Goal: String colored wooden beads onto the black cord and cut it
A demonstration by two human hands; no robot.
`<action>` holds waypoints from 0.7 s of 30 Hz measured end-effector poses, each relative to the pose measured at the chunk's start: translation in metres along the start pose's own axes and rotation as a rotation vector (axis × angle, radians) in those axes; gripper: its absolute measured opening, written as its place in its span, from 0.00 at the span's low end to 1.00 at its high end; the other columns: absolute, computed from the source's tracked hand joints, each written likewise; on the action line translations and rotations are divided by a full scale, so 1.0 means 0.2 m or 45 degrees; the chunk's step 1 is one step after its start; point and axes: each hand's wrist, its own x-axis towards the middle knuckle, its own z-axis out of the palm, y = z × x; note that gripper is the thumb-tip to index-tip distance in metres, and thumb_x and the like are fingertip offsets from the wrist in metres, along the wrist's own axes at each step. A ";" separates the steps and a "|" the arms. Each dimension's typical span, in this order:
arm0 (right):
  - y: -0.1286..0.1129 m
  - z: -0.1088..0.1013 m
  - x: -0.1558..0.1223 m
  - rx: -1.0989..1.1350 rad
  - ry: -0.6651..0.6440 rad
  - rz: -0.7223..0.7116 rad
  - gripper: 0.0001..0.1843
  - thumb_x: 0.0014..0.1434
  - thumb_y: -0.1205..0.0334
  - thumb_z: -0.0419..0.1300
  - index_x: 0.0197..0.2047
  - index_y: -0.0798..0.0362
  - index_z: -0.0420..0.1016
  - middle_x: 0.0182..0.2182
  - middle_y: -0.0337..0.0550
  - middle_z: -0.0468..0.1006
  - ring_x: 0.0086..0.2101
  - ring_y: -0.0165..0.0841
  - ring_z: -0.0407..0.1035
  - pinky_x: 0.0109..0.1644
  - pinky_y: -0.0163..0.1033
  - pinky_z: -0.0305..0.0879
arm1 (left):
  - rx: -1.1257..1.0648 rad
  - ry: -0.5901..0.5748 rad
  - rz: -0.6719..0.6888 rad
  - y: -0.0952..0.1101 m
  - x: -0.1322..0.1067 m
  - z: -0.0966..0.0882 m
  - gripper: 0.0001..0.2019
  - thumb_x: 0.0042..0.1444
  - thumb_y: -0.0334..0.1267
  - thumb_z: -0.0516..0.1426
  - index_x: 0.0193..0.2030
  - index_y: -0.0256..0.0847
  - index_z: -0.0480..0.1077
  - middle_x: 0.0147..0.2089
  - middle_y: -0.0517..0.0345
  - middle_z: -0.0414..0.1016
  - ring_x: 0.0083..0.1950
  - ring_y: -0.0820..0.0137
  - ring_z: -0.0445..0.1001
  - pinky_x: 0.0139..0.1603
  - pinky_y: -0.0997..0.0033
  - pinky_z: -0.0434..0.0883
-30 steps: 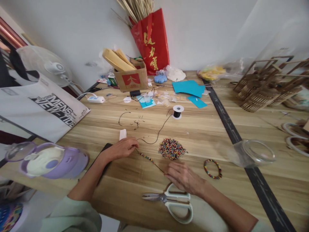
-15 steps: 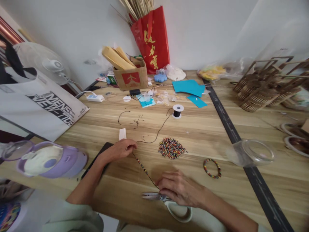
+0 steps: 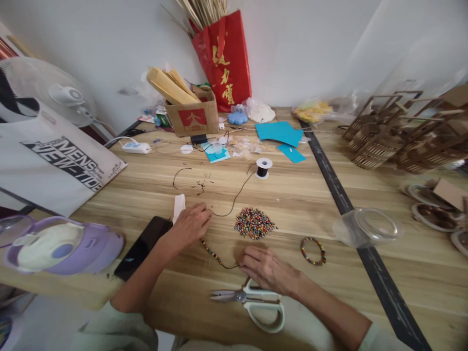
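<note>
Beaded cord (image 3: 211, 252) near bead pile (image 3: 255, 223); red bag (image 3: 231, 53) holds pale stalks (image 3: 205, 13).

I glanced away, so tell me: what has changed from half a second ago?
The right hand has moved forward, uncovering more of the scissors; the left hand has shifted rightward. The beaded cord between them now curves instead of running nearly straight. No letting go is visible. The scissors, bead pile and bracelet stayed put.

The left hand (image 3: 192, 224) arches palm down; the right hand (image 3: 266, 266), nearer the body, curls its fingers (image 3: 247, 261) toward it.
</note>
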 end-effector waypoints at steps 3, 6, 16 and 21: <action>0.03 0.02 -0.01 -0.023 0.074 0.027 0.08 0.69 0.65 0.49 0.38 0.54 0.65 0.32 0.42 0.71 0.33 0.32 0.68 0.33 0.35 0.61 | -0.231 0.010 0.078 0.10 0.01 0.03 0.10 0.62 0.33 0.50 0.33 0.38 0.71 0.37 0.53 0.72 0.41 0.65 0.71 0.44 0.67 0.66; 0.06 0.02 -0.02 0.020 0.158 0.059 0.08 0.69 0.65 0.47 0.39 0.54 0.65 0.32 0.43 0.71 0.32 0.33 0.67 0.33 0.35 0.62 | -0.620 -0.104 0.124 0.22 0.02 0.08 0.08 0.61 0.35 0.52 0.37 0.39 0.73 0.33 0.58 0.75 0.33 0.70 0.71 0.36 0.73 0.66; 0.09 0.02 -0.01 0.232 0.280 0.123 0.06 0.68 0.66 0.48 0.40 0.53 0.65 0.34 0.46 0.73 0.34 0.33 0.68 0.37 0.35 0.66 | -1.230 -0.273 0.064 0.33 0.06 0.23 0.09 0.52 0.27 0.52 0.39 0.35 0.71 0.32 0.56 0.76 0.34 0.70 0.72 0.35 0.75 0.66; 0.09 0.03 0.00 0.190 0.297 0.133 0.07 0.68 0.65 0.48 0.38 0.53 0.65 0.32 0.45 0.72 0.32 0.33 0.67 0.35 0.35 0.65 | -1.506 -0.395 0.106 0.33 0.06 0.25 0.09 0.49 0.25 0.53 0.38 0.35 0.65 0.27 0.63 0.68 0.29 0.74 0.67 0.30 0.78 0.63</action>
